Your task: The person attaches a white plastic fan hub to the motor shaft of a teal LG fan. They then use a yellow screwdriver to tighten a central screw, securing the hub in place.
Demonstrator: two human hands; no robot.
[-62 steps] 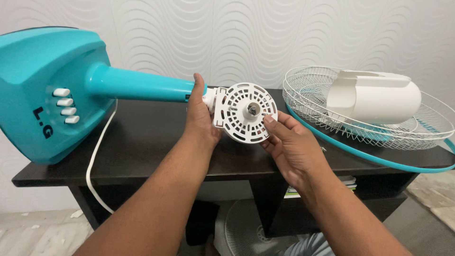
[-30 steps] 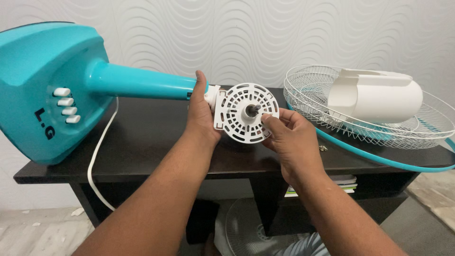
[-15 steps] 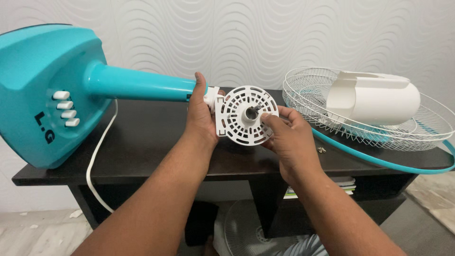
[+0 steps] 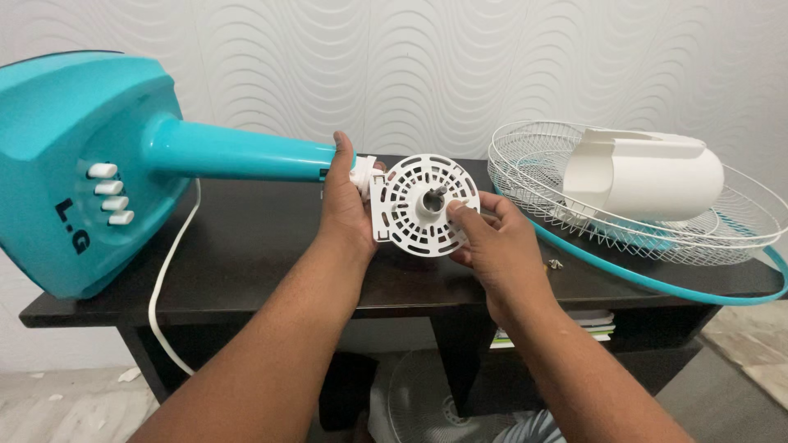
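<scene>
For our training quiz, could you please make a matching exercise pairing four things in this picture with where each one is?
Things:
1. left hand
2. right hand
3. white cover
4. white buttons

Places:
A. lying in the wire grille
B. on the teal fan base
C. around the end of the teal pole
D. on the white slotted disc

Pairs: 1-C, 2-D, 3-A, 4-B
</scene>
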